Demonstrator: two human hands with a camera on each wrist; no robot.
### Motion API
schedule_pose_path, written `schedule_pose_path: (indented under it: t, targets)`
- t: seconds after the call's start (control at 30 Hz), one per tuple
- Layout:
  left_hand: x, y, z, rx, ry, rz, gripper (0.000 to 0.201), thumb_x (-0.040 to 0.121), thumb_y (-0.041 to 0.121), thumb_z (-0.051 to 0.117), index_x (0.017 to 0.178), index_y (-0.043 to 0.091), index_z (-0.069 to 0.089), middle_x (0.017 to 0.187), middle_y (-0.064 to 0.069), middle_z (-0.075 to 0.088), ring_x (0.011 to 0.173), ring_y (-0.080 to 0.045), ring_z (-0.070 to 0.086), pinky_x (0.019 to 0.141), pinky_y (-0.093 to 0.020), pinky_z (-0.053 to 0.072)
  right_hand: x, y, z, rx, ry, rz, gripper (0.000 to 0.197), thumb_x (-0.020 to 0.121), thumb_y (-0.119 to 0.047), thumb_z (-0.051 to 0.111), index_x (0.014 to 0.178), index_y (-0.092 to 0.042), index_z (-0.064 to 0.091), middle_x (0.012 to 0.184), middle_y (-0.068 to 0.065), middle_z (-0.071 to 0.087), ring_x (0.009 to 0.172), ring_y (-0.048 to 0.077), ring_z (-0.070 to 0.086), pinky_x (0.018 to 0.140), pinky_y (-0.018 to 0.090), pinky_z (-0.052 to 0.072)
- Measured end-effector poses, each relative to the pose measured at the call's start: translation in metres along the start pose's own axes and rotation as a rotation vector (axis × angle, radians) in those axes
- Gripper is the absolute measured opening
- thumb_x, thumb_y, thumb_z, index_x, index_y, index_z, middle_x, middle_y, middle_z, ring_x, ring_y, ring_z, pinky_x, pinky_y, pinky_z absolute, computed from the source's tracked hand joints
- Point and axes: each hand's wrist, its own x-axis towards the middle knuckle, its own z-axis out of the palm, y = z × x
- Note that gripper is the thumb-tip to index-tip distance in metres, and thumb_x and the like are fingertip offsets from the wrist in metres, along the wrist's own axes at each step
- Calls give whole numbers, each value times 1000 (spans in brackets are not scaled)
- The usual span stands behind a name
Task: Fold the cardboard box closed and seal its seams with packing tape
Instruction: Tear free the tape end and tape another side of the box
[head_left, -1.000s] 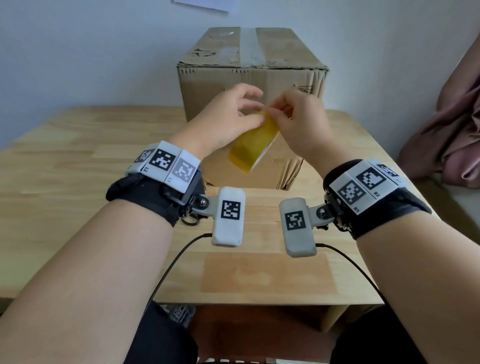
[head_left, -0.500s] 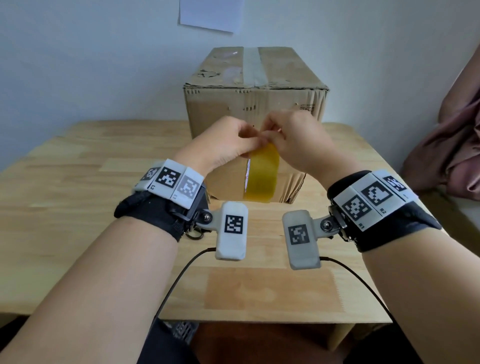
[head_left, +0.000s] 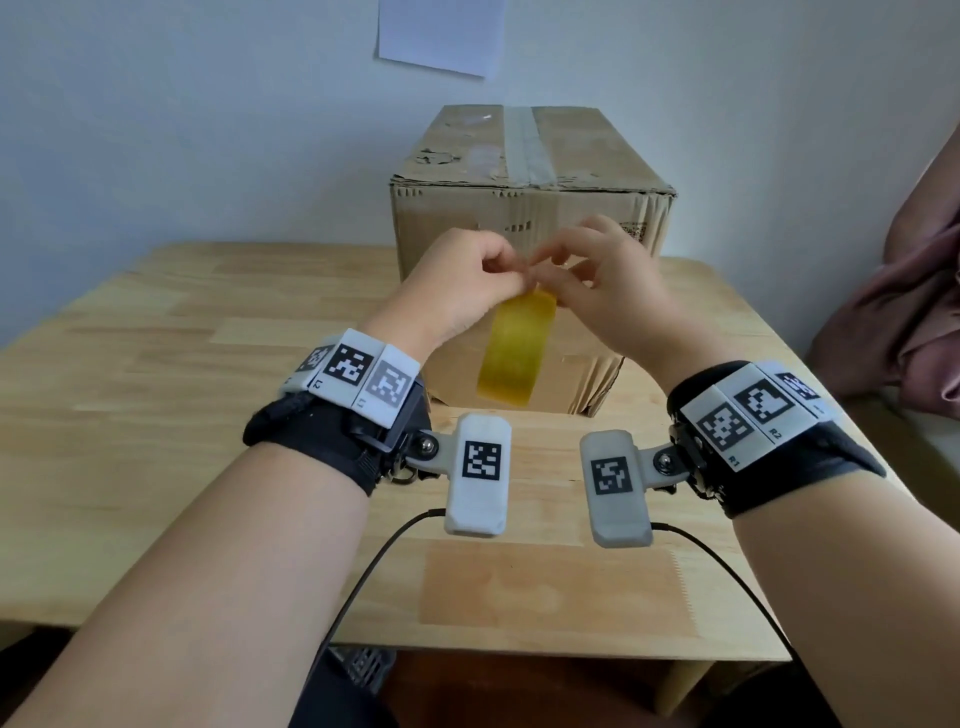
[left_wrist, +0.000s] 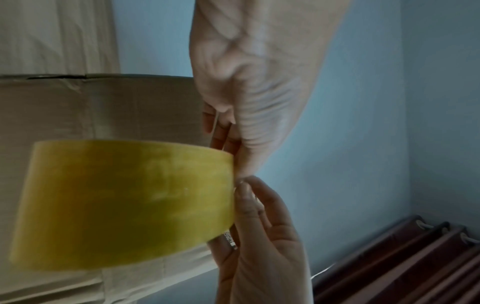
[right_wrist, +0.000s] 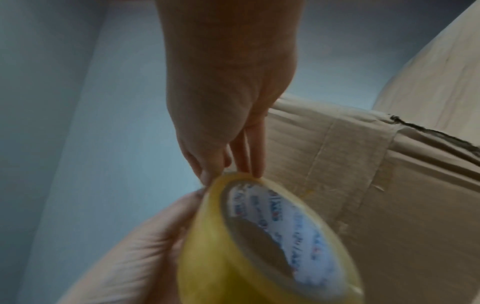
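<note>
Above the near part of the wooden table (head_left: 156, 415), the left hand (head_left: 457, 291) and right hand (head_left: 608, 291) pinch the top of a yellow tape roll (head_left: 514, 348) with curled fingertips. The roll hangs on edge, its hole facing sideways. Behind stands the closed cardboard box (head_left: 530, 208), its long axis running away toward the wall.

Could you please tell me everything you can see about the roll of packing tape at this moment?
The roll of packing tape is yellowish and translucent, wound on a core whose inner face is white with blue and red print, too blurred to read. It hangs in the air in front of the cardboard box, above the wooden table, apart from both. The left hand and the right hand pinch it at its top edge, fingers meeting there. No pulled-out strip of tape can be seen.
</note>
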Motion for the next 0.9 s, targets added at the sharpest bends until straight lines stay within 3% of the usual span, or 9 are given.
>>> schedule_pose_path:
  t: [0.07, 0.17, 0.3, 0.4, 0.5, 0.57, 0.67, 0.77, 0.9]
  targets:
    - [1, -2, -2, -33, 69, 17, 12, 82, 18, 70, 73, 23, 64, 77, 7, 64, 75, -7, 58, 77, -26, 48, -2, 2, 3, 207, 29, 113, 54, 85, -38, 66, 131, -20, 47, 97, -3, 50, 89, 21, 62, 82, 42, 55]
    - [2, -4, -7, -105, 158, 33, 12, 84, 17, 68, 75, 23, 63, 80, 6, 65, 77, -8, 59, 78, -26, 49, -3, 1, 3, 346, 37, 232, 59, 77, -53, 66, 120, -17, 45, 93, 1, 55, 86, 15, 58, 77, 41, 55]
    - [3, -1, -8, -147, 232, 76, 14, 87, 17, 64, 75, 24, 60, 86, -4, 67, 77, -13, 59, 75, -26, 49, -4, -7, 5, 660, -155, 354, 72, 74, -35, 68, 137, -20, 36, 90, 4, 67, 76, 15, 66, 67, 29, 53]
    - [3, -2, -5, -161, 198, 63, 9, 86, 16, 64, 78, 18, 62, 79, -1, 63, 73, -10, 55, 74, -25, 46, -5, -7, 8, 784, -187, 366, 80, 81, -14, 68, 147, -25, 24, 77, 1, 67, 72, 17, 65, 60, 30, 52]
    - [5, -8, -3, -190, 219, 34, 12, 85, 14, 65, 75, 17, 60, 77, 1, 61, 71, -10, 52, 72, -26, 44, -2, -7, 4, 717, -132, 405, 73, 87, -10, 65, 148, -23, 27, 87, 2, 68, 77, 18, 66, 64, 32, 52]
    - [7, -10, 0, -216, 259, 27, 15, 85, 14, 65, 73, 19, 59, 75, 0, 61, 69, -10, 53, 71, -26, 44, 1, -10, -1, 653, -126, 408, 60, 87, -13, 66, 141, -21, 41, 100, 6, 67, 83, 20, 67, 68, 33, 54]
    - [9, -6, 3, -260, 340, 56, 18, 85, 13, 65, 72, 23, 59, 75, 1, 64, 70, -9, 56, 70, -26, 46, 6, -18, -6, 571, -135, 397, 36, 87, -16, 66, 121, -23, 58, 100, 7, 66, 86, 24, 65, 70, 35, 54]
    - [10, 4, 2, -320, 410, 133, 20, 85, 11, 65, 73, 25, 59, 73, 8, 62, 68, -2, 55, 69, -18, 46, 10, -23, -7, 537, -119, 437, 33, 88, -21, 65, 120, -24, 59, 105, 7, 65, 90, 24, 65, 68, 35, 55]
    - [8, 7, 3, -393, 471, 182, 18, 85, 11, 66, 75, 26, 60, 76, 10, 63, 74, -4, 59, 75, -21, 50, 10, -22, -5, 450, -120, 478, 10, 88, -27, 63, 97, -28, 68, 102, 8, 67, 96, 29, 64, 86, 46, 55]
